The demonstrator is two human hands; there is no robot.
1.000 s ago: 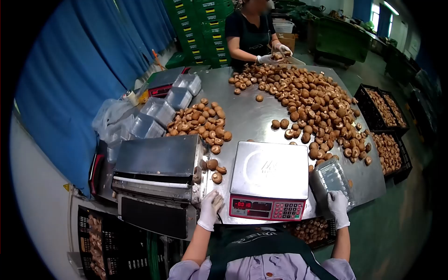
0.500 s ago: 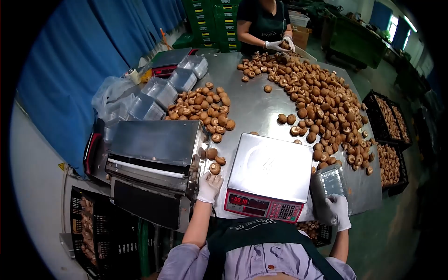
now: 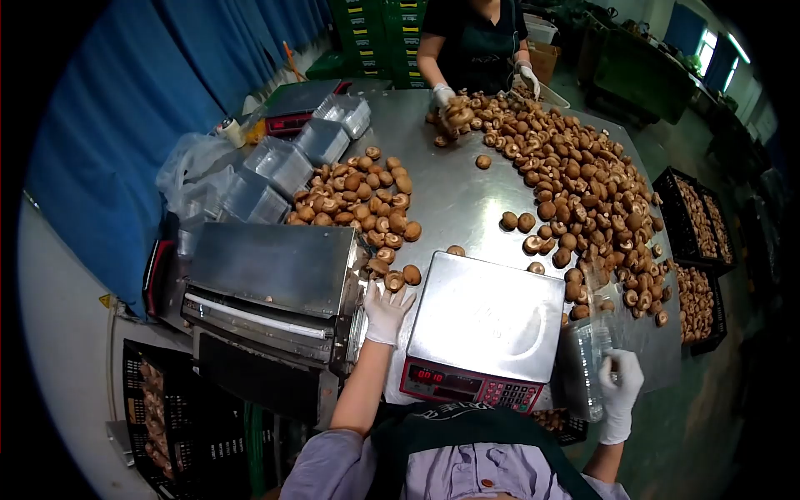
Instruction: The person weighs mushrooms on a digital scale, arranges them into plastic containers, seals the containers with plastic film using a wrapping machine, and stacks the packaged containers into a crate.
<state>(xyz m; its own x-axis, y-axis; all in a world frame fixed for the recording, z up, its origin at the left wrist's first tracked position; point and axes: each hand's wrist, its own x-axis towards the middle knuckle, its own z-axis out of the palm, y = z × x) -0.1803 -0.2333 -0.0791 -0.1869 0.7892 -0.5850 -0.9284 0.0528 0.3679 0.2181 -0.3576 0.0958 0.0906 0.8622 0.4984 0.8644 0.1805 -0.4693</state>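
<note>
My left hand [image 3: 387,315], in a white glove, reaches between the steel machine and the scale with its fingers spread. Its fingertips are against a few brown mushrooms [image 3: 394,281] at the near end of a small mushroom pile [image 3: 358,196]. My right hand [image 3: 621,390], also gloved, is closed at the edge of a clear plastic tray [image 3: 588,362] at the table's right front edge. The tray is tilted, and part of its outline is blurred. Between my hands stands a digital scale [image 3: 487,312] with a bare steel plate and red lit digits.
A steel machine [image 3: 271,262] stands at left, with clear plastic trays [image 3: 279,162] behind it. A large mushroom heap [image 3: 583,183] covers the table's right side. Across the table, a co-worker [image 3: 475,50] handles mushrooms. Black crates [image 3: 696,304] of mushrooms stand at right.
My left hand has moved forward and spread its fingers, pushing mushrooms away from me. My right hand has shifted right, and the tray is more tilted. The co-worker's hands have moved apart.
</note>
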